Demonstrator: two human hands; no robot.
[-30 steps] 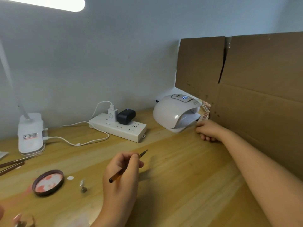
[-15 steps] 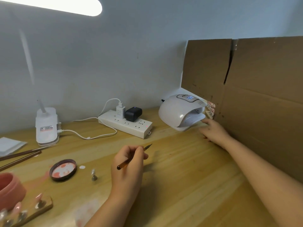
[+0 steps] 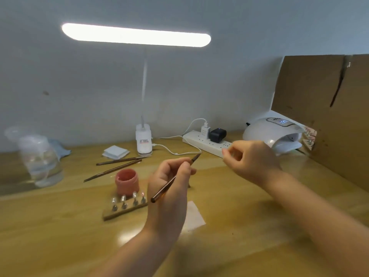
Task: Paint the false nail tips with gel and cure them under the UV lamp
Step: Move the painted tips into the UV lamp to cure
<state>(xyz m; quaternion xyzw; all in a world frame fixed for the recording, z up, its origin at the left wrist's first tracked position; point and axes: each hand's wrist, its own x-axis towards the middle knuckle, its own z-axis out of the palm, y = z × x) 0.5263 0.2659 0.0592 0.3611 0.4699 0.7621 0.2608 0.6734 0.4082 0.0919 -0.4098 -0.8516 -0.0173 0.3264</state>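
My left hand grips a thin brown gel brush, its tip pointing up and right. Just left of it a wooden block carries several false nail tips on small metal stands. A pink gel jar stands open behind the block. My right hand hovers over the table left of the white UV lamp; it is blurred, its fingers loosely curled, and nothing shows in it. A card of decorated nail tips sits at the lamp's right side.
A power strip with two plugs lies against the wall. A desk lamp stands beside it. Two spare brushes, white pads, a clear cup and a paper square lie around. Cardboard walls the right side.
My right hand has drawn back from the UV lamp's mouth toward the middle. The view has swung left, bringing the jar, block and cup into sight. The left hand still holds the brush.
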